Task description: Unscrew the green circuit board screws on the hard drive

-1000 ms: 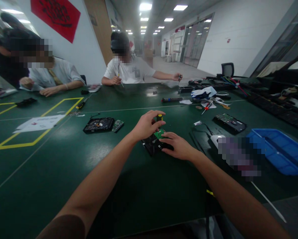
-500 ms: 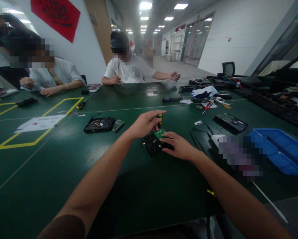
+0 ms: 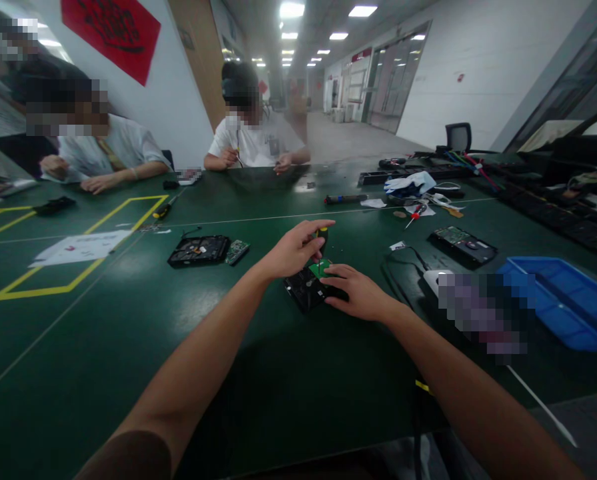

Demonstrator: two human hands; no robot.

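Hard drive (image 3: pixel 303 291) lies on the worktop (image 3: pixel 278 387) beneath both hands, a green circuit board (image 3: pixel 320 269) showing on top. The left hand (image 3: pixel 294 250) pinches a near-upright screwdriver (image 3: pixel 322 244) — sideways lean could skid its tip across the board. The right hand (image 3: pixel 357 295) rests on the drive's side, fingers parted; whether it clamps, I cannot tell — weak bracing could let the drive twist.

Screwdriver (image 3: pixel 323 235): black-and-yellow handle, nearly upright, tip down at green board (image 3: pixel 323 269).
Hard drive (image 3: pixel 302 292): black, lying flat on desk (image 3: pixel 288 387).
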